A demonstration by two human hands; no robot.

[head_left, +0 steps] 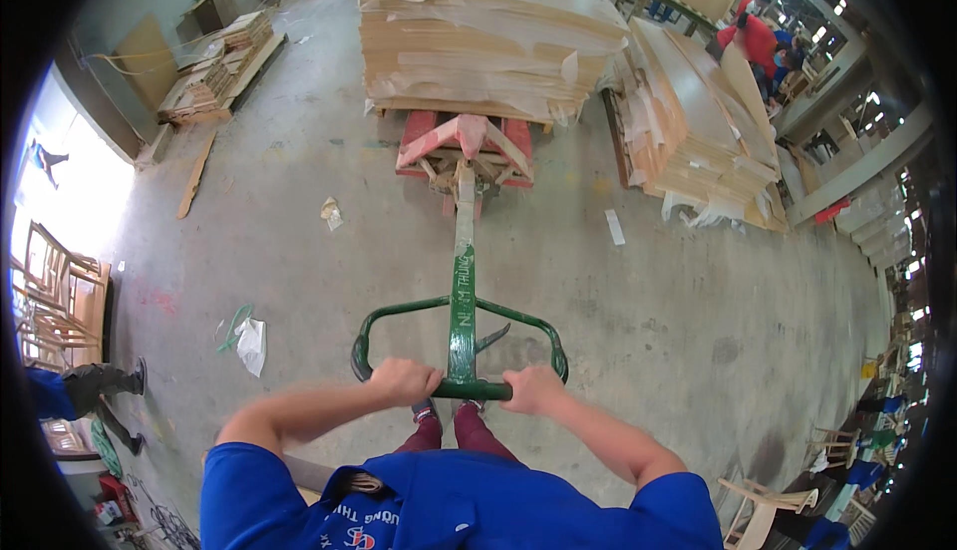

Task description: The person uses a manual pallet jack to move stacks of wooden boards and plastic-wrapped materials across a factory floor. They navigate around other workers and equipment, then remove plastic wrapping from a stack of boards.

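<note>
Head view showed the pallet jack's green handle (462,346) at six o'clock from the picture's centre, its shaft running up towards twelve. The left hand (407,380) was clamped on the loop's near bar at the loop's eight o'clock, and the right hand (534,390) gripped it at four, the two well apart. That even, wide hold looked sound for steering; arms kept level and weight behind the bar would have served best. The shoes (426,410) stood just below the bar, so short steps seemed wise.

At twelve o'clock, the red base (464,139) met the tall stack of boards (478,41); whether its forks were fully under could not be told. Because the load looked high and loosely wrapped, slow, smooth handling suited it. A second stack (698,121) at two o'clock called for clearance, as did the white strip (614,227) at three, the white sheet (251,347) at eight and a co-worker's trouser leg (100,385) farther out there.
</note>
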